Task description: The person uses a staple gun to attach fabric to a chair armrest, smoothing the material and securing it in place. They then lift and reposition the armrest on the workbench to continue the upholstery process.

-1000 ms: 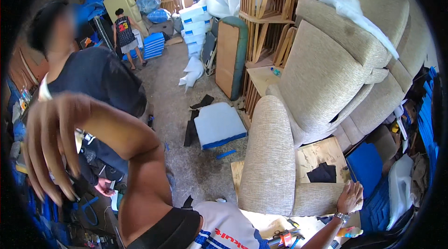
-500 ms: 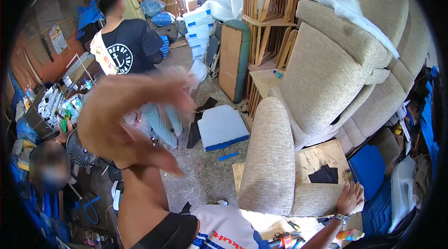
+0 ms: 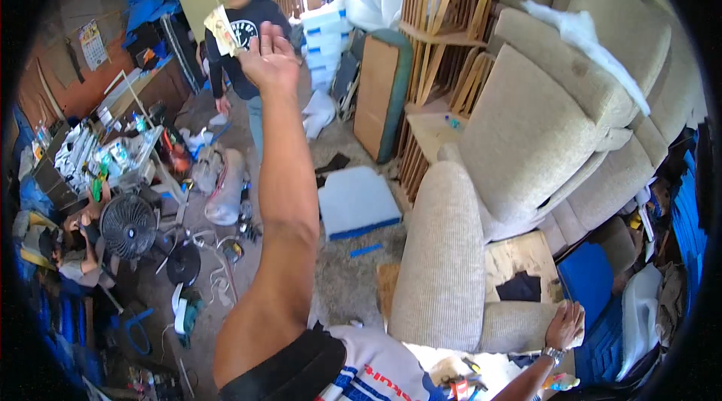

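Note:
My left hand [image 3: 272,63] is raised out in front at arm's length, palm showing and fingers stretched upward. Nothing is visibly held in it; behind its thumb shows the pale patterned patch [image 3: 221,31] on a person's dark shirt. My right hand [image 3: 565,326], with a metal watch on the wrist, rests on the end of a low padded front rail [image 3: 515,326]. That rail belongs to a beige upholstered chair frame, with a rounded padded arm [image 3: 440,266] to its left. A dark cloth piece [image 3: 520,287] lies on the wooden base [image 3: 519,252] behind the rail.
A person [image 3: 252,21] stands farther off, turned away. A white-and-blue foam cushion [image 3: 359,202] lies on the floor. Beige seat backs [image 3: 526,130] and stacked wooden frames [image 3: 440,25] stand right. Left are a fan [image 3: 129,226], another person [image 3: 79,247] and a cluttered table [image 3: 105,160].
My left arm has swung from a bent, blurred position on the left to reach forward. The standing person has moved farther away. My right hand stays on the rail.

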Tool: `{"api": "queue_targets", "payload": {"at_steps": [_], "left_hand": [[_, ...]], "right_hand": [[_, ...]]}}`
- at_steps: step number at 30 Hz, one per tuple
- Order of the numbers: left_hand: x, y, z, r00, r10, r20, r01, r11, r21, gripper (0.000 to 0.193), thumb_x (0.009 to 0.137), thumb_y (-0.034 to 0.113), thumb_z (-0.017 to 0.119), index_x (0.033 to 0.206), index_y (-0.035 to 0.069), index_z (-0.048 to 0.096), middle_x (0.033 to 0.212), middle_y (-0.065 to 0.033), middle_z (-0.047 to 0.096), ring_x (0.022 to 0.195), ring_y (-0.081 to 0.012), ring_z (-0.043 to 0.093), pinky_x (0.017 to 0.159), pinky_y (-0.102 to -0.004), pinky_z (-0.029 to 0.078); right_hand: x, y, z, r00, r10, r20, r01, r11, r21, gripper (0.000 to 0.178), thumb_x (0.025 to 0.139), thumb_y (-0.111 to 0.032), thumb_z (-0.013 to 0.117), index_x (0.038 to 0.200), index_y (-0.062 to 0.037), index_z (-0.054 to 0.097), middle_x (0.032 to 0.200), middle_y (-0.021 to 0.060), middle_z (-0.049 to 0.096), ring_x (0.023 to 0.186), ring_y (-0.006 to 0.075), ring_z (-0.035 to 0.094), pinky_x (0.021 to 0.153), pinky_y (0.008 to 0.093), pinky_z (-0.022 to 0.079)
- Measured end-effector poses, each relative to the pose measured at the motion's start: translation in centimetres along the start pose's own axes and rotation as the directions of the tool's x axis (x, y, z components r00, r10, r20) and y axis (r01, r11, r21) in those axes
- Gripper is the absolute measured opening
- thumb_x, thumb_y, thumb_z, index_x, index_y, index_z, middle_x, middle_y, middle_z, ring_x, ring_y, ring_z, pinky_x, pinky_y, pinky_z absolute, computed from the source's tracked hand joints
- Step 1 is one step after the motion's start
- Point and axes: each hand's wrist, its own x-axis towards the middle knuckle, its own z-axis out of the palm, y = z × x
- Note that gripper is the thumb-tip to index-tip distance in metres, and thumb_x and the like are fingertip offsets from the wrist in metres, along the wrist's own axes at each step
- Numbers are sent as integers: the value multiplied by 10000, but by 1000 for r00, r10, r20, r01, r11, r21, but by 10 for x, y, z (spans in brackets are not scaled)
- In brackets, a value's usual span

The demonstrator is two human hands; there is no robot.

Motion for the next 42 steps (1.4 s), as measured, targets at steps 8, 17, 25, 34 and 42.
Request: {"api": "queue_targets", "payload": {"at_steps": [8,17,25,34,42], "left_hand": [[-183,-109,-24,612,-423,668,-511,433,742,357,987,344,549,1234,96,622,1254,-104,613,1201,-251,566,1010,-410,476],[-341,-183,-166,135,-988,73,-679,-38,734,645,1018,559,362,1467,102,433,1602,-134,249,1507,-315,148,1227,-520,114],[-365,-170,-189,200,-960,198,-699,2,715,560,1003,493,435,1443,147,462,1579,-74,307,1502,-280,158,1223,-533,114],[-364,-171,-190,198,-959,204,-706,5,708,552,1000,476,453,1446,151,452,1572,-84,315,1501,-286,159,1221,-542,110],[-363,-173,-194,189,-959,209,-706,15,708,556,1011,492,432,1452,154,451,1571,-83,312,1500,-293,162,1224,-530,107]], "right_hand": [[-2,2,-3,999,35,5,-35,999,-30,455,988,-436,444,1345,-213,617,1522,11,458,1452,275,313,1158,609,172],[-1,-8,-4,1000,7,14,-7,1000,-9,484,994,-479,432,1333,-191,623,1526,35,451,1452,265,318,1165,562,167],[-4,4,-5,1000,22,18,-22,1000,-6,486,994,-463,440,1358,-187,605,1535,22,442,1459,257,305,1181,521,155],[-2,2,-3,999,35,8,-35,999,-14,483,995,-463,437,1356,-188,605,1527,15,454,1451,267,323,1163,567,171],[-4,0,-6,999,31,22,-30,998,-56,523,1002,-507,401,1364,-185,598,1522,22,459,1454,279,321,1162,579,177]]}}
